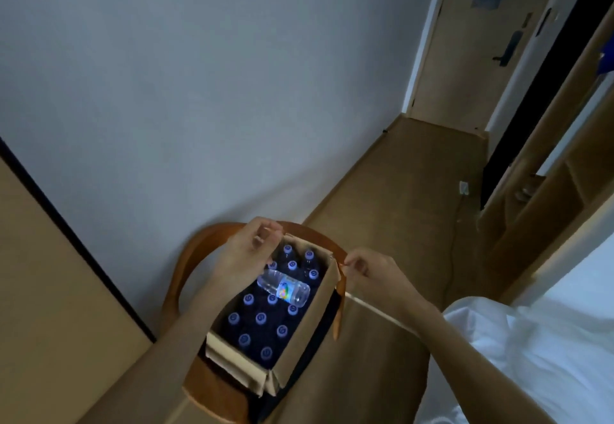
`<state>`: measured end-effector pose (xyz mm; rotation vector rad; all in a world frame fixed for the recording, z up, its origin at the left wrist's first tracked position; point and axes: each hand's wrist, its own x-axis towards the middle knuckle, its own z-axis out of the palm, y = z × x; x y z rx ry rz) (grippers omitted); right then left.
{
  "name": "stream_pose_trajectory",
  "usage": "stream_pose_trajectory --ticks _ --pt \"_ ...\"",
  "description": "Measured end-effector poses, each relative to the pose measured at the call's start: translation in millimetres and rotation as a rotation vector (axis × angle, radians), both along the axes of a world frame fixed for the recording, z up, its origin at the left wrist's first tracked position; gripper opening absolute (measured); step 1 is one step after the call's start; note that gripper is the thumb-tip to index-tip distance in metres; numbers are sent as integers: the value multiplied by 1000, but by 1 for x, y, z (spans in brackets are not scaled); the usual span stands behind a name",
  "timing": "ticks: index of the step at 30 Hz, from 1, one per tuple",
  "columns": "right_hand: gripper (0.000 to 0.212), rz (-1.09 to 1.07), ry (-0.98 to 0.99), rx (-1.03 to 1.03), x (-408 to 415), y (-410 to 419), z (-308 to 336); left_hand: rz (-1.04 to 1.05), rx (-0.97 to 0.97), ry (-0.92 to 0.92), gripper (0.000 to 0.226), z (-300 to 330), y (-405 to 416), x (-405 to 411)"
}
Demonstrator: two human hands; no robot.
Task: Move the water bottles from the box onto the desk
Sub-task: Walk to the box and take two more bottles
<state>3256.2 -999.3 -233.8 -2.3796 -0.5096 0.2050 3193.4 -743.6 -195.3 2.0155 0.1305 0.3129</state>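
Cardboard box [300, 337] flaps pinched — left hand [244, 251], right hand [372, 269]; I'd spread them wide, then lift the loose water bottle [284, 288].

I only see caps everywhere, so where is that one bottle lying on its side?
In the head view, low and centre, the loose water bottle lies across the standing bottles' caps inside the open cardboard box on the wooden chair.

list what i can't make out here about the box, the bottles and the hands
- Head view, cardboard box: the left hand and forearm cover its left rim and the bottles beneath.
- Upright bottles: only the caps show; the bodies are lost in the dark box.
- Loose bottle lying on top: label print too small to read.
- Right hand: what it pinches at the flap is unclear.
- Desk: not in view.
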Motion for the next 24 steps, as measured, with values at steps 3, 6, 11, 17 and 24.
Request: stream_pose_trajectory --ticks 3,6,11,17,24 --pt "14 75 32 -25 47 18 -19 50 -15 27 5 -17 10 29" --pt "14 174 29 -34 92 42 -34 124 -79 55 5 -40 24 59" --pt "14 292 59 -89 166 82 -68 229 -108 147 6 -84 57 119" --pt "11 317 148 -162 230 119 -106 299 -148 407 12 -152 87 170" --pt "16 389 316 -303 270 144 -161 369 -147 747 11 -228 92 190"
